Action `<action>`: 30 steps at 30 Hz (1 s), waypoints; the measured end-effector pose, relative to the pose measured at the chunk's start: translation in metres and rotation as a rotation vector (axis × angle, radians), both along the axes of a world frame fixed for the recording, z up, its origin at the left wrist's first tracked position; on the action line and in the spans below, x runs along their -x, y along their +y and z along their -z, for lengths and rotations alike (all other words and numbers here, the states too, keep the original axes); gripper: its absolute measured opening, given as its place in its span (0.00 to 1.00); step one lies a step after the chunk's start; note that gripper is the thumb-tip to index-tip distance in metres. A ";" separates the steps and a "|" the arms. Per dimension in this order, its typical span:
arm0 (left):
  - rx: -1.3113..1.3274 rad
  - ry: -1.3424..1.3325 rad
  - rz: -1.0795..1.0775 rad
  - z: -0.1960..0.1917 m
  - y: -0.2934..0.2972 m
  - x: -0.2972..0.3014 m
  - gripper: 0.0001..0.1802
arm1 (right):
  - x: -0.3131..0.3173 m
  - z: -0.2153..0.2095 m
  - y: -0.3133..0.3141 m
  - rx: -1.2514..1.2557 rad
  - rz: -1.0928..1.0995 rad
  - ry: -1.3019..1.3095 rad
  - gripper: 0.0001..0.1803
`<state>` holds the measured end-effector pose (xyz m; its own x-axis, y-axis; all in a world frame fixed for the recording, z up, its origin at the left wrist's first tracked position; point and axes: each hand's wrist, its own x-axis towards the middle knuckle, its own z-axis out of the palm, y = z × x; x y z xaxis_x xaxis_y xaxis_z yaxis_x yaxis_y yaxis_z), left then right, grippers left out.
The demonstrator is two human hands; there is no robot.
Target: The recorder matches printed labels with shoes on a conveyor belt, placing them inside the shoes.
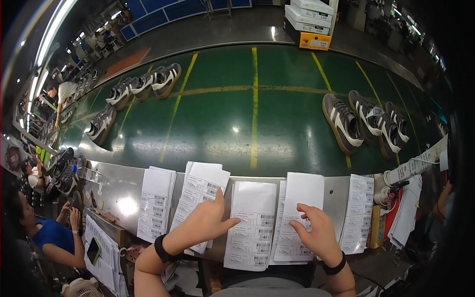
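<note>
Several stacks of white label sheets printed with barcodes lie side by side along the metal ledge before me. My left hand (210,217) is over the tilted label stack (200,174), its index finger stretched out and its thumb apart, pointing toward the middle label stack (251,195). Above the label stack on the right (304,185), my right hand (315,231) has its thumb and forefinger apart, with nothing visible between them. Whether either hand touches paper I cannot tell. Another label stack (156,200) lies at the far left and one more (357,215) at the far right.
Beyond the ledge runs a green conveyor belt (217,123) with yellow lines, carrying grey sneakers at left (166,81) and right (341,123). Shoe boxes (311,22) are piled past it. At left, a co-worker in blue (54,237) sits near a phone (93,250) and a clear bottle (89,173).
</note>
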<state>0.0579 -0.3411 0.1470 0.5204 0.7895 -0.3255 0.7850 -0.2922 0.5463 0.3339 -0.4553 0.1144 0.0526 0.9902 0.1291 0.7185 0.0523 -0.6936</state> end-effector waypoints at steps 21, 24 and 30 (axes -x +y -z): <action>-0.487 0.592 -0.636 0.078 0.467 0.157 0.47 | 0.028 0.021 0.064 0.662 -0.166 0.181 0.19; -0.316 0.624 -0.750 0.060 0.501 0.167 0.45 | 0.035 0.022 0.077 0.546 -0.164 0.176 0.18; -0.216 0.621 -0.830 0.064 0.528 0.195 0.59 | 0.033 0.019 0.092 0.516 -0.200 0.197 0.22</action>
<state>-0.1371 0.1866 0.0826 -0.4182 0.8943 -0.1591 0.9070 0.4208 -0.0187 0.3010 -0.3630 0.0956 -0.1673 0.9157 -0.3653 0.5842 -0.2064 -0.7849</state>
